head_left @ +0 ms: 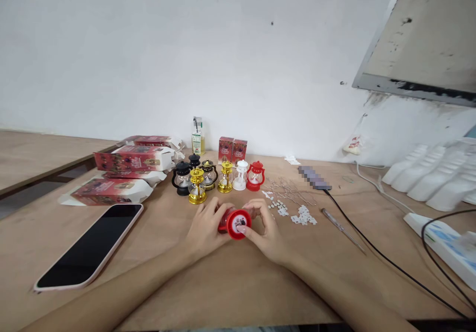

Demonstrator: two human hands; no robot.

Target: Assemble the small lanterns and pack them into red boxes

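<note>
Between my hands, a red mini lantern [231, 222] is tipped so its round base faces me, with a white, printed disc inside the rim. My left hand [208, 224] wraps round the lantern's body from the left. From the right, my right hand [265, 230] grips it too, the thumb pressed on the disc. Just beyond stand several small lanterns: a gold one [197, 187], a black one [182, 177], a white one [241, 175] and another red one [255, 176]. To the right of my right hand lie small white plastic pieces [304, 216] and button-like discs [278, 206].
Thin wires [292, 191] and a screwdriver [342, 229] lie on the right, near a cabled device [314, 177] and a power strip [442, 243]. White bottles [439, 178] lie far right. Left are a phone [91, 245] and red cartons [134, 158]; two small boxes [232, 149] stand behind.
</note>
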